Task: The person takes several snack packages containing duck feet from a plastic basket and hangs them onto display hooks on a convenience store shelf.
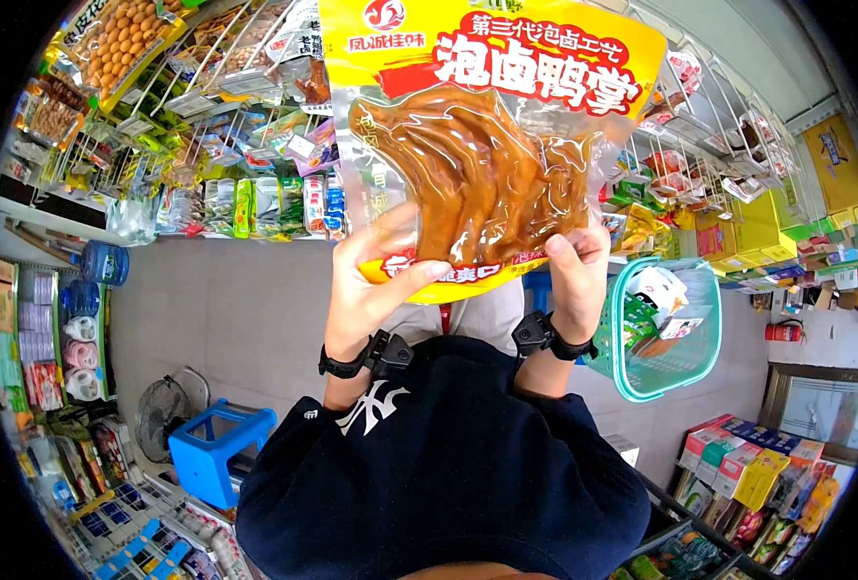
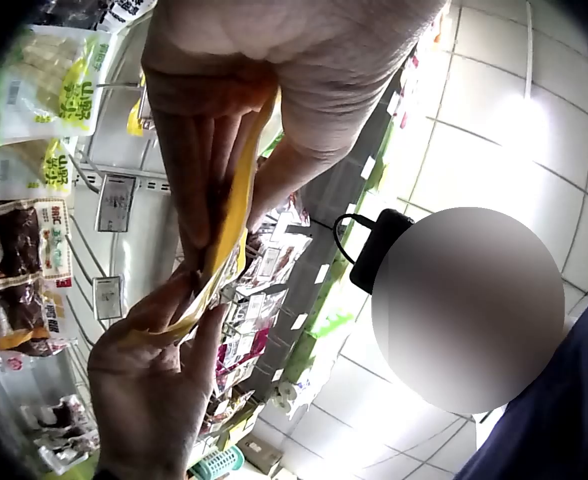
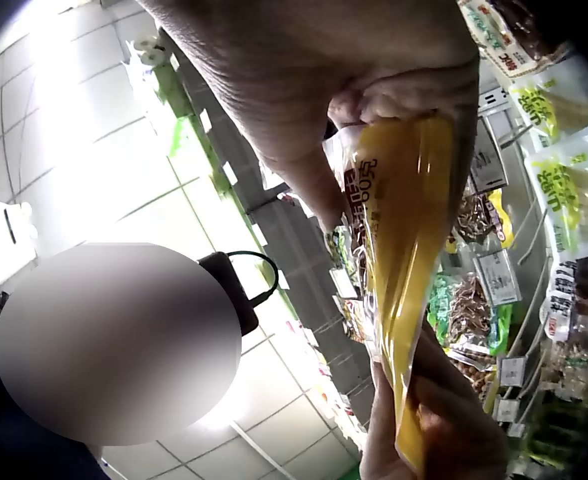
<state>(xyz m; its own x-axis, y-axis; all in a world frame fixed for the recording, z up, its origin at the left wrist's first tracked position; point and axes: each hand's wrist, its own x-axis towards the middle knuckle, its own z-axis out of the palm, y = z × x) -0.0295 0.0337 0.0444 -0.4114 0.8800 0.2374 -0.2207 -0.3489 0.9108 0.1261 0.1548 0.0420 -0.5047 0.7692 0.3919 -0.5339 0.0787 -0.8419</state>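
In the head view, a large yellow-edged, clear-fronted packet of duck feet (image 1: 467, 174) is held upright with its printed front showing. My left hand (image 1: 376, 275) grips its lower left edge, thumb on the front and fingers passing behind. My right hand (image 1: 579, 280) pinches the lower right corner, thumb on the front. From the left wrist, the packet (image 2: 236, 195) shows edge-on between my left hand (image 2: 274, 90) and my right hand (image 2: 154, 400). In the right wrist view, the packet's yellow edge (image 3: 404, 230) runs down from my right hand (image 3: 344, 70) towards my left hand (image 3: 454, 430).
A green shopping basket (image 1: 632, 382) with several packets in it stands to the right. Wire racks of snack packets (image 1: 264, 208) run along the front. Behind on the left are a blue stool (image 1: 202, 474) and a fan (image 1: 163, 411). Stacked cartons (image 1: 738, 464) sit at the right rear.
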